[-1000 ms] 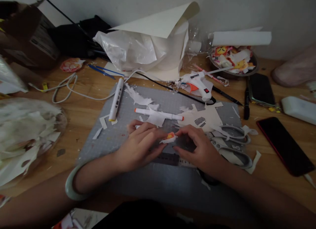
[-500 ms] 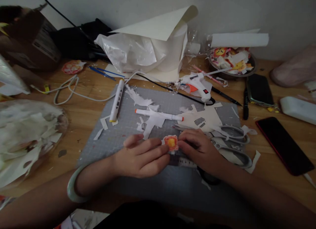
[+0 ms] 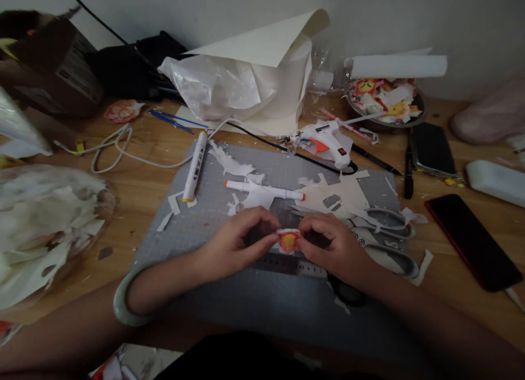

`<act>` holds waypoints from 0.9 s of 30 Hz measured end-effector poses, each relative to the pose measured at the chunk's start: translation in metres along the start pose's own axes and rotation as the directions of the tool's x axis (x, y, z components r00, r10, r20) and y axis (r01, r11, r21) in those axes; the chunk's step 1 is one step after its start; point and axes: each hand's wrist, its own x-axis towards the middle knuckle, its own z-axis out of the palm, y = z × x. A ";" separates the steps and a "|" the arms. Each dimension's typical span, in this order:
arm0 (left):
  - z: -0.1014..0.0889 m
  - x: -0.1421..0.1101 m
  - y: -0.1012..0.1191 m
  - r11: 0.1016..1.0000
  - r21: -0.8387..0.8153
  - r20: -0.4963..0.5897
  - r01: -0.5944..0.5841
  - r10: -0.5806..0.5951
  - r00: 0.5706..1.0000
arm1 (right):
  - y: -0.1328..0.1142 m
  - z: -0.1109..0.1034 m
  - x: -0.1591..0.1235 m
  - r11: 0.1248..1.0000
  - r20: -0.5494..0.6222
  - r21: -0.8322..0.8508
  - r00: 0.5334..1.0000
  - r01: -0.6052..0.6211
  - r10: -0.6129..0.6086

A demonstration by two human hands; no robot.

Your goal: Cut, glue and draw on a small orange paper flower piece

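A small paper piece (image 3: 289, 240), coloured orange-red with a yellow middle and a ragged white edge, is pinched between both hands. My left hand (image 3: 246, 240) grips its left edge with thumb and fingertips; a pale bangle circles that wrist. On the opposite edge my right hand (image 3: 330, 240) pinches it likewise. Beneath lies a grey cutting mat (image 3: 229, 298) with a metal ruler (image 3: 283, 263) across it. An orange-tipped marker (image 3: 283, 192) rests on torn paper just beyond the hands. Large scissors (image 3: 388, 246) lie right of my right hand, partly hidden under it.
A white glue gun (image 3: 328, 142) lies at the mat's back edge. Behind it stands a bowl (image 3: 418, 117) of coloured paper pieces. A yellow-tipped marker (image 3: 195, 167) lies left, near a clear bag (image 3: 49, 227) of scraps. A phone (image 3: 471, 240) is at the right.
My left hand has turned from outstretched fingers to a thumb-and-finger pinch on the paper piece's left edge. The piece has tilted and shifted slightly right; my right hand keeps its hold.
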 end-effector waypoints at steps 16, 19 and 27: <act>0.007 0.002 0.002 0.950 -0.236 0.194 0.203 -0.159 0.968 | 0.000 0.000 0.001 1.000 0.004 0.002 1.000 -0.002 0.002; 0.006 0.003 0.003 0.960 -0.201 0.182 0.196 -0.160 0.970 | -0.001 0.000 0.001 0.999 -0.006 -0.035 1.000 -0.007 0.007; 0.007 0.003 0.000 0.971 -0.164 0.189 0.174 -0.143 0.971 | 0.004 0.003 -0.002 0.998 0.013 -0.066 1.000 0.013 -0.012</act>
